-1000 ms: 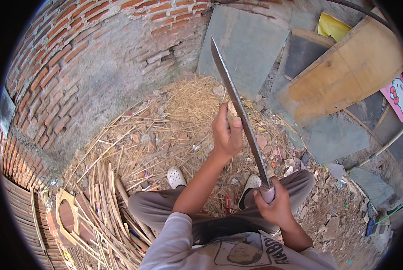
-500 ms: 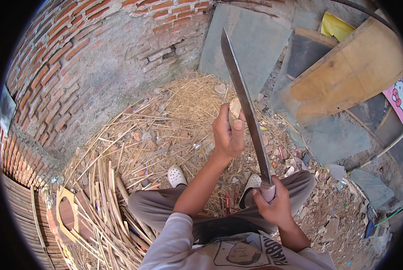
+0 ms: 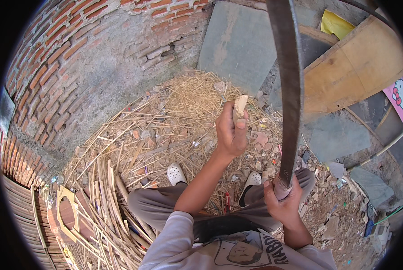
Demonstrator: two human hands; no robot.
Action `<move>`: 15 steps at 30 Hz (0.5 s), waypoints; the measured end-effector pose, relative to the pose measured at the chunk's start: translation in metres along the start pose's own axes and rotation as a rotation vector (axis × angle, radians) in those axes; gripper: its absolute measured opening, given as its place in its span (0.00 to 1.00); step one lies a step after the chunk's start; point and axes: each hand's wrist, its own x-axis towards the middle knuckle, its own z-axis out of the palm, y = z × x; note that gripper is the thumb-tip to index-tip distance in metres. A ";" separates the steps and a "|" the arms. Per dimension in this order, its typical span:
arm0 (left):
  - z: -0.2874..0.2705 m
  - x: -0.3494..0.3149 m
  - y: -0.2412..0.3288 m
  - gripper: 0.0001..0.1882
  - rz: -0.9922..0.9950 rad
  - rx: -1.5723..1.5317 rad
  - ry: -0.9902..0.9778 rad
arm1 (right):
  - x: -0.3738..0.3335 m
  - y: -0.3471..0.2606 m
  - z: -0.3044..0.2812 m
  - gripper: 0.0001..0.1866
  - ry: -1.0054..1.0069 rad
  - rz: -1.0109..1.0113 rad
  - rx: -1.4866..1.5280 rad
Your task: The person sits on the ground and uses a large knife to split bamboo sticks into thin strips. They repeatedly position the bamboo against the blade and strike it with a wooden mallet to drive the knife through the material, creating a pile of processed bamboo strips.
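Note:
Ahead of my knees, my left hand (image 3: 232,132) is closed around a short pale piece of wood (image 3: 240,106), whose rough cut end sticks up above the fingers. The rest of that piece is hidden in the palm. My right hand (image 3: 283,200) grips the handle of a long machete (image 3: 287,85) beside my right knee. Its dark blade points up and away, the tip running past the top edge of the view. The blade stands to the right of the wood, apart from it.
Bamboo strips (image 3: 104,211) are heaped at left, by a brick wall (image 3: 75,67). Dry straw (image 3: 194,96) and rubble cover the ground ahead. Grey boards (image 3: 237,42) and a brown plywood sheet (image 3: 358,67) lean at right. My feet in white clogs (image 3: 176,174) rest between.
The machete has swung up and to the right, away from the wood, and its blade looks nearer. My left hand has turned slightly, showing more of the wood's cut end.

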 end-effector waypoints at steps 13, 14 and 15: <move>0.002 0.000 0.004 0.32 -0.005 0.047 0.021 | -0.001 -0.003 -0.013 0.09 -0.324 0.370 0.334; 0.003 0.000 0.000 0.32 -0.015 0.044 0.010 | -0.004 -0.007 -0.013 0.09 -0.331 0.406 0.415; 0.004 0.000 -0.002 0.31 -0.024 0.040 -0.002 | -0.004 -0.003 -0.010 0.09 -0.255 0.304 0.305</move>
